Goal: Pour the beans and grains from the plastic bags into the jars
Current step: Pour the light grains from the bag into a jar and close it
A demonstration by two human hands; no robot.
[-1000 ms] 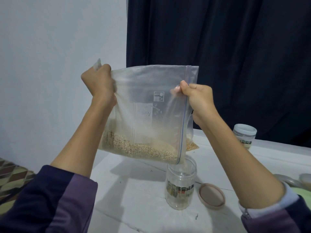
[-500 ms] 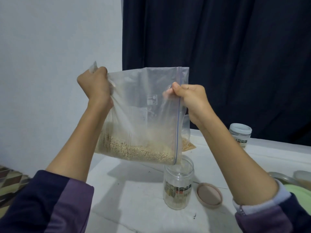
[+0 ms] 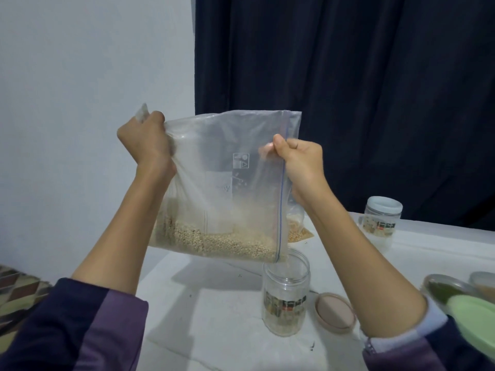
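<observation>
Dark curtain [image 3: 348, 103] hangs behind a white table [image 3: 214, 317]. Both hands hold a clear bag [image 3: 227, 183] of grain [image 3: 214, 242] up over it: the left hand [image 3: 146, 145] grips a top corner, the right hand [image 3: 300, 162] pinches the zip edge. The bag's low corner hangs just above an open jar [image 3: 286, 293] beside a lid [image 3: 334, 313].

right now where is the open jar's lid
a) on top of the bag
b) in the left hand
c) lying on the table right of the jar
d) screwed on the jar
c: the brown lid lies flat on the table, just right of the open jar.
</observation>
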